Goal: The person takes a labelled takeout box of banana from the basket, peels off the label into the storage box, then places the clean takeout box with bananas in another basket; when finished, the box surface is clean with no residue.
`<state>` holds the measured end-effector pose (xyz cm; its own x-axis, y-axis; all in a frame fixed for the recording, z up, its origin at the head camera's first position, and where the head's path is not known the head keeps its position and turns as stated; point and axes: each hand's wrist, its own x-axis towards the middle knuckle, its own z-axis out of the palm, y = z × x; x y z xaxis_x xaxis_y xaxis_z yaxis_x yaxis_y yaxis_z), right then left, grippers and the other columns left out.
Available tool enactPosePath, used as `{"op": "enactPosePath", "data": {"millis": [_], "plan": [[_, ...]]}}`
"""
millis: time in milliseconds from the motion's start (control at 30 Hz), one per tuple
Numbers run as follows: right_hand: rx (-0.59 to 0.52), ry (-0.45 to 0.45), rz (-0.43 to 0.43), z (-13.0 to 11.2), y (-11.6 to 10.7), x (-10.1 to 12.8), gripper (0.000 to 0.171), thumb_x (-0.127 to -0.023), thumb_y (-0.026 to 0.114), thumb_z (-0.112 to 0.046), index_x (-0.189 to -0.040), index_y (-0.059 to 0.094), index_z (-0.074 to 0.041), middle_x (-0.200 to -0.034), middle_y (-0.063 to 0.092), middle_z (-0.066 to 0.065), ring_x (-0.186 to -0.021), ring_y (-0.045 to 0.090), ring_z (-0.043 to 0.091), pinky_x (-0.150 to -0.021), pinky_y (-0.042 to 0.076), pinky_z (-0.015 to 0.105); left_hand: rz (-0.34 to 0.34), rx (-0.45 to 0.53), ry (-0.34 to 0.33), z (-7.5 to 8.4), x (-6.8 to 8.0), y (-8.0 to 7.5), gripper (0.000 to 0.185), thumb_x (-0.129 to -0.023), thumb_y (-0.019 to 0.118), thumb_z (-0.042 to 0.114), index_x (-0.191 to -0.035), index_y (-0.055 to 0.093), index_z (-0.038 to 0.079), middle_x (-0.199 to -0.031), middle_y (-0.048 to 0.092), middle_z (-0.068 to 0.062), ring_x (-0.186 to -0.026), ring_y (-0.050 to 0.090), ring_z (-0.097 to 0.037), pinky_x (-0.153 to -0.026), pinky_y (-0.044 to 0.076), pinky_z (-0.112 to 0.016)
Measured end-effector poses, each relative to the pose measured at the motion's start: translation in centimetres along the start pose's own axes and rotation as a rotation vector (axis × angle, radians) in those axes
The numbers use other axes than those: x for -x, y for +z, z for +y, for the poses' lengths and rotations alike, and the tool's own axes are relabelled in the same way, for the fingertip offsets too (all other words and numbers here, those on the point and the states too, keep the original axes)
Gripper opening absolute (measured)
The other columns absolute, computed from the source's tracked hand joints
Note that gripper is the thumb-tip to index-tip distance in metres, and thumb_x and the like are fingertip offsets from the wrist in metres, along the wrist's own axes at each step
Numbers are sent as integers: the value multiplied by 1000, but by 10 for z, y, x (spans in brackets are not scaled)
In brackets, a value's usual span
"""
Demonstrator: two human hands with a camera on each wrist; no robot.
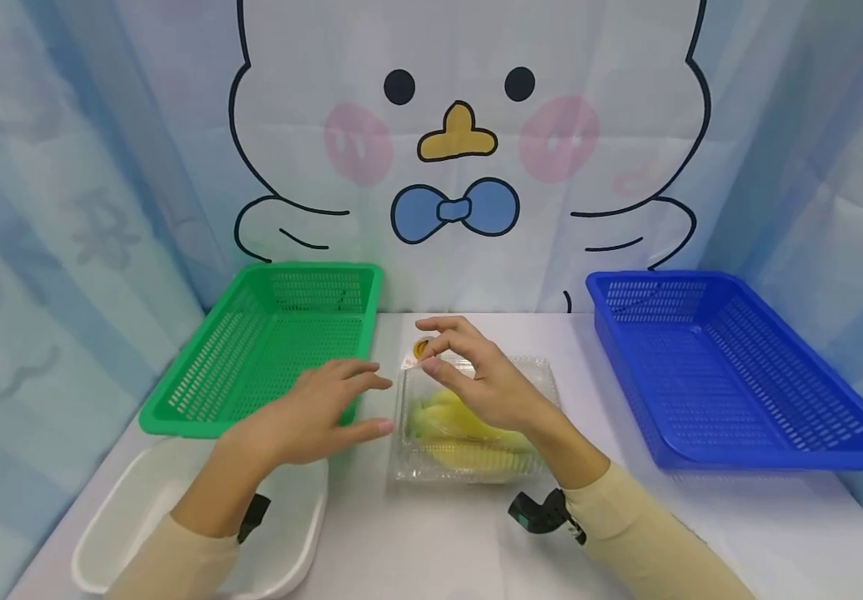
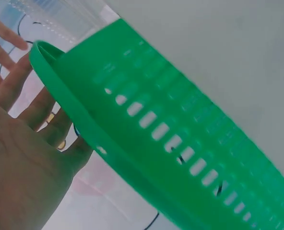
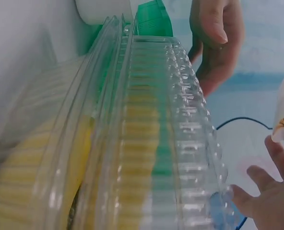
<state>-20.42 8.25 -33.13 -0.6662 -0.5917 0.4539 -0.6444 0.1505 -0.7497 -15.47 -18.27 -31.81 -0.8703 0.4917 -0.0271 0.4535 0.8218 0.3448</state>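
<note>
Clear plastic clamshell box (image 1: 476, 417) of yellow corn sits mid-tabletop (image 1: 416, 533) between both hands. Right hand (image 1: 476, 375) arches over it, fingers loose and gripping nothing; left hand (image 1: 311, 417) hovers open-fingered beside the empty green basket (image 1: 251, 358).

We see a white table (image 1: 416, 533) set against a pale blue curtain backdrop (image 1: 63, 208) printed with a large white cartoon duck (image 1: 469, 150) that has black dot eyes, pink cheeks, a yellow beak and a blue bow tie. On the left of the table sits a green perforated plastic basket (image 1: 266, 350), tilted slightly toward us, its slotted wall filling the left wrist view (image 2: 180, 143). On the right lies a blue perforated basket (image 1: 731, 375) of similar shape, well apart from the green one. At the near left corner rests a plain white tub (image 1: 138, 517), just in front of the green basket
</note>
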Motion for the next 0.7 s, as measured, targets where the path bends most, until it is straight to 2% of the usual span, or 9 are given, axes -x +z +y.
{"op": "enactPosePath", "data": {"millis": [133, 300, 467, 700], "plan": [[-17, -17, -11, -5, 6, -10, 5, -105, 62, -19, -103, 66, -18, -150, 49, 2, -143, 43, 20, -112, 42, 53, 49, -18, -5, -10, 9, -5, 67, -97, 56, 67, -145, 58, 20, -159, 42, -10, -148, 34, -38, -112, 27, -73], [-37, -44, -26, -13, 16, -26, 8, -106, 60, -21, -104, 66, -18, -148, 49, 1, -141, 45, 18, -110, 44, 49, 98, 11, -11, -21, 23, -14, 67, -98, 56, 65, -145, 58, 18, -159, 42, -13, -146, 36, -42, -108, 29, -76], [-47, -55, -51, -23, 31, -37, 8, -106, 60, -19, -104, 67, -17, -149, 48, 1, -145, 39, 16, -112, 41, 50, 126, 23, -30, -30, 38, -24, 64, -99, 58, 61, -145, 58, 17, -158, 42, -15, -145, 37, -45, -105, 30, -78], [-75, -64, -97, -29, 55, -45, 9, -105, 60, -17, -104, 67, -13, -147, 49, 1, -143, 40, 16, -111, 43, 46, 167, 4, -49, -48, 61, -27, 60, -99, 63, 54, -145, 58, 16, -156, 45, -14, -141, 39, -46, -99, 34, -79]]}}
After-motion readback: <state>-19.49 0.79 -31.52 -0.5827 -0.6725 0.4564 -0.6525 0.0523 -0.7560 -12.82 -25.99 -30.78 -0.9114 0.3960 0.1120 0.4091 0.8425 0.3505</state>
